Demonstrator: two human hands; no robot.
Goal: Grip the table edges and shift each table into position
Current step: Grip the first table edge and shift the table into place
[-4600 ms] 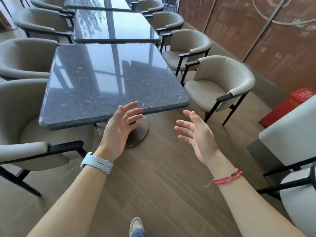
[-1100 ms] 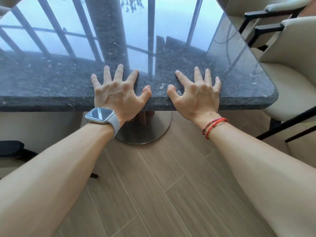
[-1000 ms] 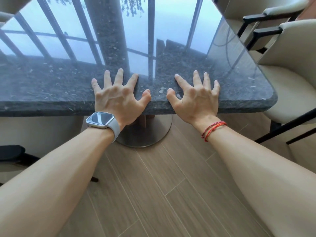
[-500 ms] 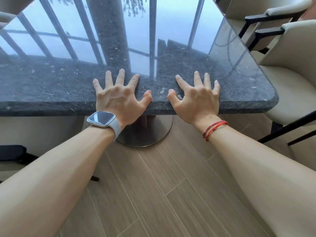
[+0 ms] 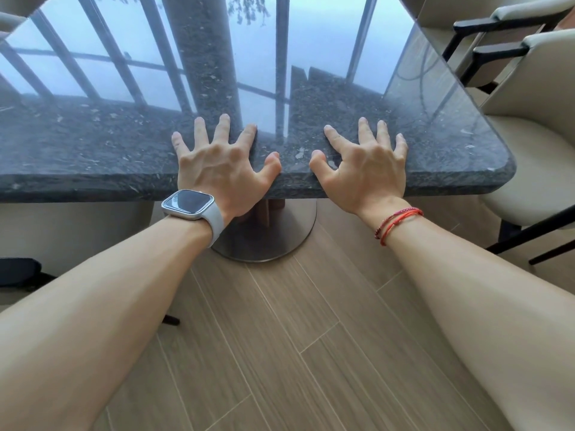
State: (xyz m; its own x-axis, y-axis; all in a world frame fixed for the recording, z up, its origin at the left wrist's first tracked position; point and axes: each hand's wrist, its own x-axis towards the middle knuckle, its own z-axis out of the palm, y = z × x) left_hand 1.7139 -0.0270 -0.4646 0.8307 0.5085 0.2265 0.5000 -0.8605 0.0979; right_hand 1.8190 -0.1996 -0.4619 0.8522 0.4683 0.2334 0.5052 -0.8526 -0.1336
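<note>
— Where is the table [image 5: 93, 141] sitting in the head view?
— It is filling the upper half, a dark speckled stone top mirroring window bars. Its near edge [image 5: 93, 185] is running across the frame just in front of the person. Its round metal base [image 5: 267, 234] is standing on the wood-plank floor [image 5: 280, 337] beneath the top's middle.
— What is the left hand [image 5: 222, 163] doing?
— It is lying palm-down on the table with its fingers [image 5: 199, 129] spread wide and nearly straight, pressing on the stone. The thumb is resting right at the near edge. It is curling round nothing.
— And the right hand [image 5: 364, 169]?
— It is mirroring the left, just beside it and nearer the table's rounded corner [image 5: 497, 169]. Its fingers are splaying flat on the top, with the thumb at the edge.
— Anything on the wrists?
— A white watch [image 5: 188, 204] is sitting on the left wrist and a red cord bracelet [image 5: 398, 220] on the right, both just off the table's near side.
— And around the table?
— Beige armchairs [image 5: 535, 157] are standing close along its right side, and another beige seat [image 5: 77, 225] is showing under its left.
</note>
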